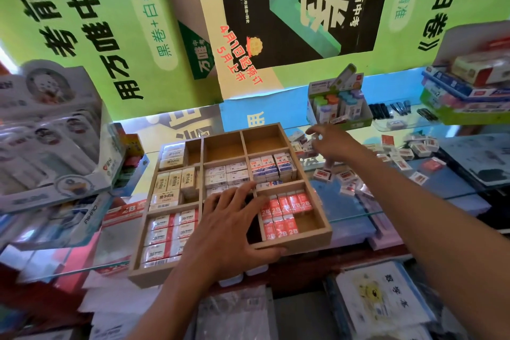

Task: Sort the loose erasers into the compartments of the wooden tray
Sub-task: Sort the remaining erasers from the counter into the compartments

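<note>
On the glass counter (358,210), beside the right wall of the wooden tray (300,243): loose erasers (323,174), small, white with red labels, scattered from just beside the tray toward the counter's right edge; a second cluster (414,149) lies further right.

Tray: wooden, divided into compartments. Left column filled with cream and white-and-red packs. Middle compartment holds white erasers (229,174); right middle holds blue-and-white erasers (270,167); near right compartment holds red 2B erasers (284,212), with bare floor left at its near right corner. The two far compartments are seen empty.

Right hand (331,143): stretched over the nearest loose erasers, fingers loosely spread and curving down; whether anything is pinched cannot be told, the fingertips being blurred.

Left hand (234,226): laid flat and wide across the tray's middle, fingers straight, thumb along the front rim, nothing held.

Step judged in hand: a loose eraser is being picked up. It is done well if one eraser is pinched by its long sides, its label is matched against the stocked kinds, and an empty far compartment is used if none matches. The tray should be kept pressed down so it is not shifted.

Beyond: a box of correction tapes (339,110) at the far edge; green posters (82,22) behind.
</note>
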Tool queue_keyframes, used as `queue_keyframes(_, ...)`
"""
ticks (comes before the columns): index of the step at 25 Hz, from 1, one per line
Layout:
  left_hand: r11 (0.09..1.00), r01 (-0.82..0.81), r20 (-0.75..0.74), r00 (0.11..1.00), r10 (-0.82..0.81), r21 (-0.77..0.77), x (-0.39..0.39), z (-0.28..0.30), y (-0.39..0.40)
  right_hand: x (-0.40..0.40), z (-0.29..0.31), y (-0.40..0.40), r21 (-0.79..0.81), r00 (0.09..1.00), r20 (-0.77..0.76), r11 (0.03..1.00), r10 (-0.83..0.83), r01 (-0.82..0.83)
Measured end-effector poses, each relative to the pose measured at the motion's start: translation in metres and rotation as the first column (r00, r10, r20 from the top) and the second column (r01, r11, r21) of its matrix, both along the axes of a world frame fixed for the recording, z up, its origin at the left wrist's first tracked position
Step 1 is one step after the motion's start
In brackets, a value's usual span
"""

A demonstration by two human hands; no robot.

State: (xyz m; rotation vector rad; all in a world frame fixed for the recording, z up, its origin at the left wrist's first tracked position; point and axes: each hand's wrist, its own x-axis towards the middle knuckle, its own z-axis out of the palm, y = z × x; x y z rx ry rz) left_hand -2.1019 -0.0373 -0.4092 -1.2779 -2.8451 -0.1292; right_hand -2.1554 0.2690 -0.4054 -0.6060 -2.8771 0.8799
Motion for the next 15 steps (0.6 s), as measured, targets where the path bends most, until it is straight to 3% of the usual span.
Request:
queue_keyframes(3, 1.000, -0.001, -0.011, 1.000, 0.001, -0.006, 0.000, -0.001, 0.000, 0.001, 0.003, 0.006, -0.029, 0.996, 0.059, 0.998, 0.065, -0.063)
queue_keyframes(8, 1.000, -0.019, 0.018, 1.000, 0.019, -0.013, 0.001, 0.001, 0.001, 0.003, 0.000, 0.008, 0.106, 0.982, 0.129, 0.983, 0.139, -0.153)
queue_keyframes(11, 0.999, -0.024, 0.018, 1.000, 0.025, -0.041, 0.003, 0.004, 0.001, 0.002, -0.009, 0.014, 0.281, 0.996, 0.034, 0.955, 0.087, -0.093)
queue_keyframes(15, 0.998, -0.029, 0.038, 0.999, 0.031, -0.055, 0.004, 0.007, 0.001, 0.011, -0.014, 0.019, 0.144, 0.980, -0.181, 0.984, -0.079, 0.106)
